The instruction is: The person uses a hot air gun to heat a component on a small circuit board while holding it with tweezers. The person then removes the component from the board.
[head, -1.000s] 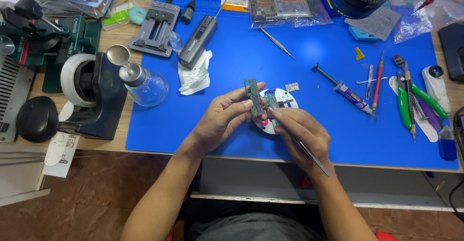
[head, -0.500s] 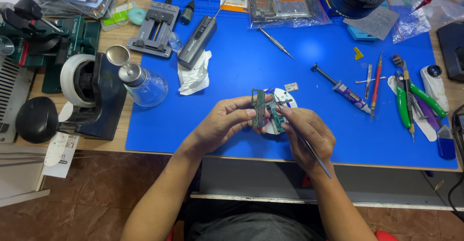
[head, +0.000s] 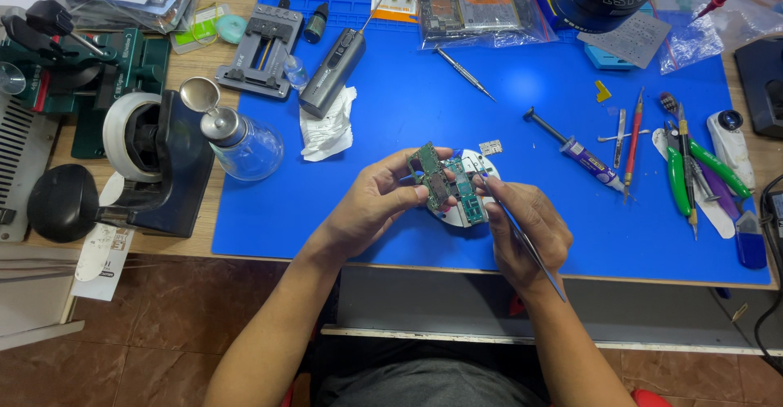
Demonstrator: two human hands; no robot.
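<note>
Above the blue mat (head: 391, 81), the left hand (head: 379, 203) pinches a small green circuit board (head: 444, 183) while the right hand (head: 526, 227), fingers closed on tweezers (head: 530, 248), probes it (the work looks midway, nothing yet lifted off).

Single view, camera on my head, looking steeply down past my forearms onto the workbench. My left hand (head: 371, 203) and right hand (head: 522, 223) sit near frame centre, close to the lens. The blue mat (head: 408, 105) fills the middle; its far edge lies toward the top. My lap shows at the bottom edge.
</note>
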